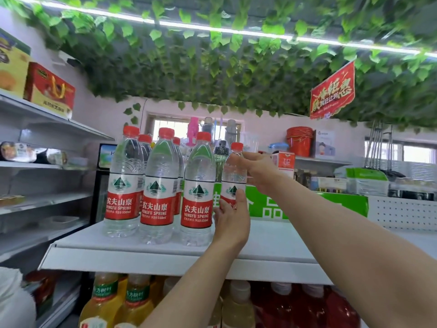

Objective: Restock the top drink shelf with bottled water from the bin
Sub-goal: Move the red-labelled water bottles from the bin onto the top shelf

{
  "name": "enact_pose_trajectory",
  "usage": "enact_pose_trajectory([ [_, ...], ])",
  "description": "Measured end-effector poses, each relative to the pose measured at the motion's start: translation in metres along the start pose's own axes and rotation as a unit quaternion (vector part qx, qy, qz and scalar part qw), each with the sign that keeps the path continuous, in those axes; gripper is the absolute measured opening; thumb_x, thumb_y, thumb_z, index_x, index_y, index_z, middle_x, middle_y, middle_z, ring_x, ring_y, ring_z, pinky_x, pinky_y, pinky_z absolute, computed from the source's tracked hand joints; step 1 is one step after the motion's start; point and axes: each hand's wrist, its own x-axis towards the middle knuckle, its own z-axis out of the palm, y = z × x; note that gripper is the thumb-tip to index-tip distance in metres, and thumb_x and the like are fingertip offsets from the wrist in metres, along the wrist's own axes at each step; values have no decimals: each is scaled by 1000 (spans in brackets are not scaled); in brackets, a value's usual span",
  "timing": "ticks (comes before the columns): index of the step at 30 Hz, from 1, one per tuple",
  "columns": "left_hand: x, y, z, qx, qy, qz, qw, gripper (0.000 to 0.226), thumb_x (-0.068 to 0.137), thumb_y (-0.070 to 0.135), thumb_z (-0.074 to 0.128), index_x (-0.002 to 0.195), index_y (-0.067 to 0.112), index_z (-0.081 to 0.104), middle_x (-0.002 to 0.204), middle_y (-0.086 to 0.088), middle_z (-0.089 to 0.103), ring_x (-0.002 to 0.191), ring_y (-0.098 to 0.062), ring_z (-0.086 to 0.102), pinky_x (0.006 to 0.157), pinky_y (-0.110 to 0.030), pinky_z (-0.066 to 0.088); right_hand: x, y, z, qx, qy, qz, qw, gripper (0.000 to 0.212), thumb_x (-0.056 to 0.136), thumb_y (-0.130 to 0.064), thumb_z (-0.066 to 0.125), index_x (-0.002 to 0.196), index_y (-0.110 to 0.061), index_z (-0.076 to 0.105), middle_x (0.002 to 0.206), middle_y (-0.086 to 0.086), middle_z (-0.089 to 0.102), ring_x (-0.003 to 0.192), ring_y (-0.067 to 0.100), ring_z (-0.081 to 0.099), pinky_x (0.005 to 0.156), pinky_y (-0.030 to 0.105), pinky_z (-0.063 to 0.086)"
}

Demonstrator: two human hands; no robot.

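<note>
1. Water bottle [234, 178], red cap and red label, upright at the right end of the stock on the top shelf [272, 245], just beside the front bottles.
2. Left hand [233, 220] grips its lower label part, thumb up the front and fingers curled round the far side (base hidden, can't tell if it's set down).
3. Right hand [256, 170] wraps the shoulder just under the cap, fingers curled round it.
4. Front bottles [158, 183]: three same-brand waters standing in a row at the shelf's front, more behind them.
5. Shelf below: yellow drinks [104, 304] on the left, red drinks [307, 308] on the right.
6. Green sign [307, 204] behind the shelf.
</note>
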Motion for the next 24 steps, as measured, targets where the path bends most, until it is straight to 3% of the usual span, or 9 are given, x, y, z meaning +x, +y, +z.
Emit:
enact_pose_trajectory([
  [3, 1, 0, 0, 13, 2, -4, 1000, 90, 93, 74, 7, 158, 15, -10, 166, -6, -11, 153, -20, -12, 123, -44, -2, 4, 3, -1, 7, -13, 2, 1000, 114, 48, -55, 91, 144, -5, 54, 137, 13, 65, 126, 28, 62, 115, 60, 37],
  [9, 4, 1, 2, 23, 12, -15, 1000, 91, 93, 73, 8, 158, 12, -11, 166, -9, -13, 152, -21, -14, 124, -44, -4, 10, 8, 3, 20, -21, 4, 1000, 100, 60, -49, 89, 144, -8, 55, 131, 9, 69, 114, 22, 70, 114, 57, 41],
  [16, 5, -1, 3, 32, 27, -8, 999, 91, 93, 73, 7, 158, 11, -10, 166, -10, -10, 153, -22, -11, 124, -44, -2, 10, 12, 3, 10, -11, 1, 1000, 123, 40, -66, 94, 144, -12, 56, 135, 9, 66, 123, 25, 65, 113, 62, 39],
  [20, 5, -1, 5, 33, 36, -1, 999, 91, 94, 72, 8, 158, 10, -9, 166, -11, -8, 153, -21, -11, 124, -43, -2, 10, 14, 5, -4, 0, 4, 1000, 126, 36, -73, 92, 143, -18, 56, 144, 8, 60, 136, 32, 52, 115, 62, 37],
  [24, 6, -5, 8, 36, 46, 10, 998, 92, 93, 72, 8, 157, 8, -9, 167, -11, -7, 153, -21, -10, 124, -43, 0, 11, 15, 5, -4, 11, 16, 1000, 124, 38, -72, 91, 143, -18, 56, 145, 10, 58, 137, 34, 51, 114, 62, 39],
])
